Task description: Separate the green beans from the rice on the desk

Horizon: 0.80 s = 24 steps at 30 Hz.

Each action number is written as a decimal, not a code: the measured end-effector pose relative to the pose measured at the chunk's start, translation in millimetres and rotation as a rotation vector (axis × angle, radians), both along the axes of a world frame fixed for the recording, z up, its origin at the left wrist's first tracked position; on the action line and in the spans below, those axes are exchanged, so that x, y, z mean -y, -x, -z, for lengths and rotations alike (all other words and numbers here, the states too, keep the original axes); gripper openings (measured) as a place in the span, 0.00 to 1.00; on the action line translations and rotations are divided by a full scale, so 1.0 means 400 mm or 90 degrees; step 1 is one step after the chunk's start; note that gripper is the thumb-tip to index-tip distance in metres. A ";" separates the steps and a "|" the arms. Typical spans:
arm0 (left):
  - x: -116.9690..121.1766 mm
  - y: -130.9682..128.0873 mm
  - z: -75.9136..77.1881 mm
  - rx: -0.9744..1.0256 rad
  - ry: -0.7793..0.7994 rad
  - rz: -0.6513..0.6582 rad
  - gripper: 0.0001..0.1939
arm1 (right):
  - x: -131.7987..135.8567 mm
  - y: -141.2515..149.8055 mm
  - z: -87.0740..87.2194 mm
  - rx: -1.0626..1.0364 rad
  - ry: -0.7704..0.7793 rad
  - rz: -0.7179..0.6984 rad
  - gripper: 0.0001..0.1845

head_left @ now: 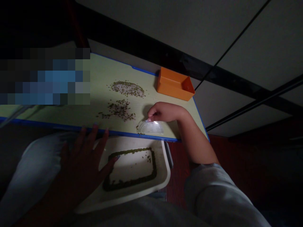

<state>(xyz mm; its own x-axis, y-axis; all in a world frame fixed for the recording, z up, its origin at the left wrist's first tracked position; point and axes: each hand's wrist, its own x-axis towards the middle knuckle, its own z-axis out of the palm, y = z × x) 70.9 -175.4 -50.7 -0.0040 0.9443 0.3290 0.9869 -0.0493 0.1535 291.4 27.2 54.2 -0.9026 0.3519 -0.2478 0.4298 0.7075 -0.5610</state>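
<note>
Pinched in my right hand is a clear plastic protractor, lying against the pale tabletop by its blue front edge. A few small green beans touch the protractor's left end. My left hand has its fingers spread over the left side of a white basin, below the table edge; whether it presses on the rim I cannot tell. Inside the basin, green beans line the edges of the floor. On the tabletop lie a pile of dark beans and, behind it, a pile of mixed pale and green grains.
An orange open box stands at the table's back right corner. Pale cabinet panels rise behind the table. A pixelated patch hides the table's left part. Dark red floor shows right of the basin.
</note>
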 end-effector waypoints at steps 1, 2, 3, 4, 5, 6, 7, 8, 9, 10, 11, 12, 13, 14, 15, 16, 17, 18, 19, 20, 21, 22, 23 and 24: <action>0.001 0.000 0.000 -0.002 0.001 -0.003 0.34 | 0.000 0.000 0.000 -0.001 0.008 -0.006 0.13; 0.002 0.000 -0.001 -0.003 0.004 -0.007 0.34 | 0.000 0.000 -0.001 -0.004 0.017 -0.011 0.13; 0.002 0.000 -0.003 -0.004 0.009 -0.009 0.34 | -0.001 -0.001 -0.001 -0.006 0.026 -0.017 0.13; 0.001 -0.001 -0.005 -0.003 0.015 -0.010 0.34 | -0.001 -0.002 -0.002 -0.008 0.034 -0.022 0.13; 0.001 -0.001 -0.007 -0.002 0.020 -0.009 0.34 | -0.003 -0.003 -0.002 -0.011 0.040 -0.026 0.13; 0.000 -0.002 -0.010 0.000 0.024 -0.008 0.34 | -0.004 -0.004 -0.003 -0.012 0.045 -0.030 0.13; -0.002 -0.003 -0.013 0.003 0.027 -0.010 0.34 | -0.005 -0.005 -0.003 -0.011 0.047 -0.031 0.13; -0.003 -0.004 -0.015 0.007 0.030 -0.011 0.34 | -0.006 -0.006 -0.004 -0.008 0.048 -0.032 0.13; -0.004 -0.004 -0.018 0.012 0.034 -0.014 0.34 | -0.007 -0.006 -0.004 -0.003 0.050 -0.033 0.13; -0.004 -0.005 -0.020 0.017 0.035 -0.017 0.34 | -0.007 -0.007 -0.004 0.001 0.053 -0.034 0.13; -0.004 -0.005 -0.021 0.022 0.035 -0.018 0.34 | -0.008 -0.008 -0.005 0.005 0.055 -0.037 0.13; -0.004 -0.006 -0.022 0.026 0.034 -0.018 0.34 | -0.009 -0.008 -0.005 0.007 0.058 -0.040 0.13; -0.003 -0.005 -0.023 0.027 0.032 -0.016 0.34 | -0.009 -0.010 -0.006 0.007 0.061 -0.042 0.13; -0.002 -0.005 -0.023 0.027 0.027 -0.014 0.34 | -0.010 -0.011 -0.008 0.005 0.062 -0.039 0.13; -0.001 -0.004 -0.022 0.025 0.022 -0.009 0.34 | -0.010 -0.013 -0.010 0.002 0.060 -0.034 0.14; 0.001 -0.003 -0.022 0.022 0.016 -0.007 0.34 | -0.010 -0.016 -0.012 0.001 0.055 -0.025 0.14; 0.002 -0.002 -0.021 0.019 0.014 -0.006 0.34 | -0.010 -0.019 -0.015 -0.001 0.046 -0.016 0.15; 0.003 -0.002 -0.019 0.016 0.012 -0.006 0.34 | -0.009 -0.021 -0.017 -0.004 0.035 -0.006 0.16; 0.004 -0.001 -0.018 0.014 0.010 -0.006 0.34 | -0.009 -0.022 -0.019 -0.006 0.025 0.001 0.16; 0.004 0.000 -0.017 0.013 0.010 -0.006 0.33 | -0.008 -0.023 -0.021 -0.008 0.017 0.006 0.17; 0.004 0.000 -0.016 0.012 0.009 -0.005 0.33 | -0.006 -0.022 -0.021 -0.011 0.014 0.008 0.17; 0.004 0.000 -0.016 0.011 0.008 -0.002 0.33 | -0.004 -0.020 -0.021 -0.014 0.017 0.007 0.17; 0.004 0.000 -0.016 0.010 0.008 0.003 0.33 | -0.003 -0.017 -0.019 -0.016 0.022 0.003 0.17; 0.003 0.000 -0.016 0.010 0.008 0.004 0.33 | -0.001 -0.013 -0.017 -0.019 0.027 -0.001 0.17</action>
<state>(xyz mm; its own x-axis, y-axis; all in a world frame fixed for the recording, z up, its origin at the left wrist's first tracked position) 70.8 -176.6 -44.4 -0.0026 0.9484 0.3172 0.9842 -0.0538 0.1689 296.7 27.4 61.0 -0.9104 0.3402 -0.2354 0.4113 0.6831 -0.6034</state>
